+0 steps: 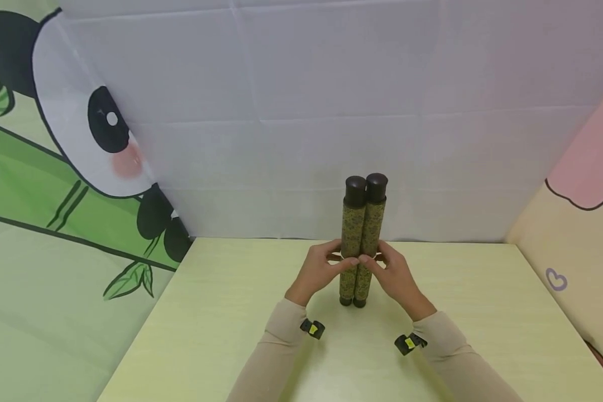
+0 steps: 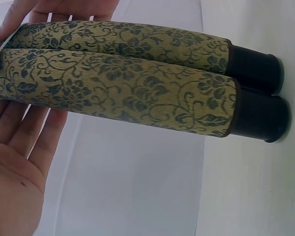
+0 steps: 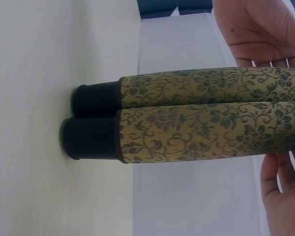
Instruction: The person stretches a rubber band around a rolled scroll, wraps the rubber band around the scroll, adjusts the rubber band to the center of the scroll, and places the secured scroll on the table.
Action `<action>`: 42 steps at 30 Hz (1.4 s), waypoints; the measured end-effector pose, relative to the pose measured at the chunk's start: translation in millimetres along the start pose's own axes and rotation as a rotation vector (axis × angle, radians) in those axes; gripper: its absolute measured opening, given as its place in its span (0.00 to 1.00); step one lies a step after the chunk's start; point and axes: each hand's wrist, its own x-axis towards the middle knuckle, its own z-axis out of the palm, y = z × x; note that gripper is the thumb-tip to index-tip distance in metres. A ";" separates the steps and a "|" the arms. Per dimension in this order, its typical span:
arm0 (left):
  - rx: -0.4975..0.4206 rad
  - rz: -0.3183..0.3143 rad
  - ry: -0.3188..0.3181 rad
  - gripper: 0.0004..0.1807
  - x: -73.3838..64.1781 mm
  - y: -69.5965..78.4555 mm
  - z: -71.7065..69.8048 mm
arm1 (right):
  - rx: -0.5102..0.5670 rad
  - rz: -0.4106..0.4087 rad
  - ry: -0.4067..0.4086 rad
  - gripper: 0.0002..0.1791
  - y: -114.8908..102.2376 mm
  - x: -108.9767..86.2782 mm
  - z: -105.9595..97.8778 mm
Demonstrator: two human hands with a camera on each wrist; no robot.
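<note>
Two rolls in gold brocade with dark floral scrollwork and black end knobs, like scrolls, stand upright side by side. My left hand (image 1: pixel 321 269) holds the left roll (image 1: pixel 352 230) around its middle, thumb in front and fingers behind. The right hand (image 1: pixel 396 277) grips the right roll (image 1: pixel 373 226) at the same height, and the thumb tips nearly meet. A pale band shows at the grip. In the left wrist view, the black bottom knob (image 2: pixel 260 118) is right at the tabletop. The right wrist view shows the right roll's knob (image 3: pixel 91 137) there too.
The pale yellow table (image 1: pixel 221 324) ends at a white cloth backdrop (image 1: pixel 281 167). A panda and bamboo print (image 1: pixel 80 111) covers the left side; a cream and pink printed panel (image 1: pixel 583 234) is on the right. A black wrist camera (image 1: pixel 311 328) hangs by the left sleeve.
</note>
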 end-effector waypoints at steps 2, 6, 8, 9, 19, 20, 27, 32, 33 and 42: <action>-0.002 -0.009 0.000 0.24 -0.3 -0.8 -0.2 | 0.001 -0.002 -0.001 0.20 2.3 0.8 0.8; 0.009 -0.014 -0.002 0.24 -0.4 -3.6 -0.1 | -0.005 -0.009 -0.001 0.20 4.8 1.8 0.7; 0.018 -0.011 0.000 0.24 -0.2 -5.5 0.5 | -0.009 -0.009 -0.002 0.20 5.8 2.0 0.5; 0.020 -0.010 0.000 0.24 -0.2 -6.4 0.6 | -0.009 -0.008 -0.006 0.21 6.8 1.8 0.6; 0.029 -0.061 0.000 0.23 -5.8 -16.7 5.5 | -0.033 0.031 -0.038 0.30 19.4 -1.6 3.3; 0.027 -0.057 0.000 0.23 -6.1 -17.9 6.2 | -0.033 0.029 -0.038 0.29 20.5 -2.1 3.6; 0.021 -0.038 0.004 0.22 -6.6 -21.2 8.6 | -0.039 0.034 -0.035 0.29 25.8 -3.1 3.8; 0.031 -0.033 -0.002 0.21 -5.4 -19.9 9.0 | -0.069 0.029 -0.044 0.30 25.0 -1.8 0.1; 0.031 -0.034 -0.001 0.21 -4.9 -19.7 9.1 | -0.073 0.026 -0.046 0.30 24.1 -1.0 -0.8; 0.031 -0.035 0.009 0.22 4.2 -11.8 10.9 | -0.066 -0.041 -0.027 0.23 10.7 10.3 -12.1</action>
